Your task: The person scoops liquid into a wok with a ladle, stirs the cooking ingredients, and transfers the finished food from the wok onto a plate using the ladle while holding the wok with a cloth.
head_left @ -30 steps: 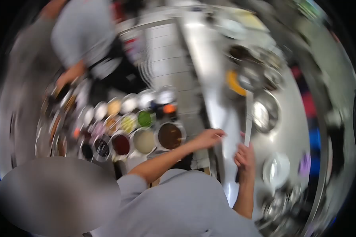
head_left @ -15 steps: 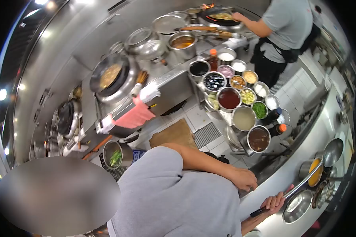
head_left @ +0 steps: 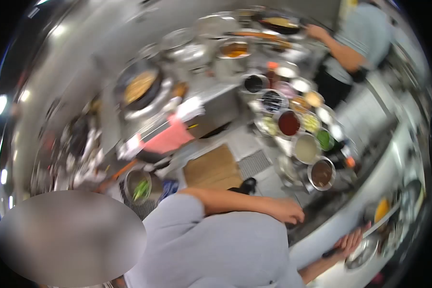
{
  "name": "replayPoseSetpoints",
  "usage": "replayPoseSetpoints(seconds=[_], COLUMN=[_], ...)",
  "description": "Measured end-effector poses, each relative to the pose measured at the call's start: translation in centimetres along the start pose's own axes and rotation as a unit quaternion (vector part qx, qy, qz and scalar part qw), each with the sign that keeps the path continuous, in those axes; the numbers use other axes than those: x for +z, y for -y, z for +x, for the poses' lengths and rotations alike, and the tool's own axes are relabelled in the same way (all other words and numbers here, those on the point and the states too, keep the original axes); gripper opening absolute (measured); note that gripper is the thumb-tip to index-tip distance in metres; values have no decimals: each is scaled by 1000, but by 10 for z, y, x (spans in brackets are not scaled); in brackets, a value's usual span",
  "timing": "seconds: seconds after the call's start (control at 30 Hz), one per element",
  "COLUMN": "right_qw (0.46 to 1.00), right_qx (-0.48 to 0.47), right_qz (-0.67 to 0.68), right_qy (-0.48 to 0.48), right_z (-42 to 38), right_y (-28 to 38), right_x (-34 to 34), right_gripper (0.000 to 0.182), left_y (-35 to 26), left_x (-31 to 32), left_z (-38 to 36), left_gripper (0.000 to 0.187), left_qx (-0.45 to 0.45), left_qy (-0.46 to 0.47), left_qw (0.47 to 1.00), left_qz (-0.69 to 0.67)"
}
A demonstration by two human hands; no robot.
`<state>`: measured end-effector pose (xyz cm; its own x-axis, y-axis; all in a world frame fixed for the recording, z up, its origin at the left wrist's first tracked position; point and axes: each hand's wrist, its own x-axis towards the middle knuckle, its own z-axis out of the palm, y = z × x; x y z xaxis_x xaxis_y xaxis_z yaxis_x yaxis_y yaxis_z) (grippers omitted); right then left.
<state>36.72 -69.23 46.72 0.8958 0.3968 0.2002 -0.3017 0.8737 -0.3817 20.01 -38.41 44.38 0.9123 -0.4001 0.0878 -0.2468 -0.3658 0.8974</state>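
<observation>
My right hand (head_left: 349, 242) is wrapped around the dark grip of a long-handled ladle (head_left: 383, 221). Its shaft slants up to the right, and motion blurs the far end. A shiny metal bowl (head_left: 362, 254) sits on the counter beside that hand. A container of orange-yellow contents (head_left: 381, 211) is beyond the shaft. Near the counter's edge, my left hand (head_left: 288, 211) hangs with its fingers curled in; nothing shows in it, though its palm is hidden.
Several sauce and ingredient containers (head_left: 289, 123) crowd a cart ahead. Left of it, a wok with food (head_left: 140, 87) rests on the stove, near a pink cloth (head_left: 170, 137). Another person (head_left: 365, 36) grips a wok (head_left: 281, 24). A pot of greens (head_left: 139, 185) stands low left.
The view has shifted and blurred. My left hand has drawn slightly left and up, away from the counter. My right hand keeps hold of the ladle. Flames by the far wok no longer show.
</observation>
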Motion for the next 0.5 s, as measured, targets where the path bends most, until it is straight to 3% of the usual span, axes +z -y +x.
replayPoseSetpoints(seconds=[0.03, 0.07, 0.1, 0.13, 0.17, 0.23, 0.27, 0.33, 0.4, 0.5], right_qw=[999, 996, 991, 846, 908, 880, 871, 826, 761, 761], right_qx=[9, 19, 28, -109, -83, -97, -103, -103, -56, -28], right_qz=[-44, -87, -131, -435, -322, -323, -332, -367, -462, -464], right_qy=[2, 4, 8, -289, -256, -334, -347, -414, -452, -454], right_z=[-3, 0, 14, 12, 15, 25, 30, 35, 34, 27], right_y=[20, 23, 12, -12, 2, 17, 18, 18, 14, 7], right_x=[-31, -26, 12, 52, 54, 36, 36, 46, 27, 24], right_gripper=[48, 44, 42, 42, 45, 38, 30, 23, 17, 17], left_y=[6, -1, 7, 9, 5, -14, -13, -9, 10, 27], left_x=[-6, -18, -28, -30, -42, -59, -68, -80, -89, -92], left_z=[-4, -9, -9, -13, -9, 4, 6, 5, 8, 15], left_gripper=[27, 29, 29, 29, 28, 27, 27, 28, 28, 28], left_qx=[22, -33, 7, -37, -19, -95, -67, -112, -70, -58], left_qy=[-8, -5, -7, -28, -20, 33, 72, 77, 101, 120], left_qw=[1000, 999, 1000, 999, 999, 995, 995, 990, 992, 991], left_qz=[-10, -2, 19, -4, 20, -14, -16, -36, 0, 9])
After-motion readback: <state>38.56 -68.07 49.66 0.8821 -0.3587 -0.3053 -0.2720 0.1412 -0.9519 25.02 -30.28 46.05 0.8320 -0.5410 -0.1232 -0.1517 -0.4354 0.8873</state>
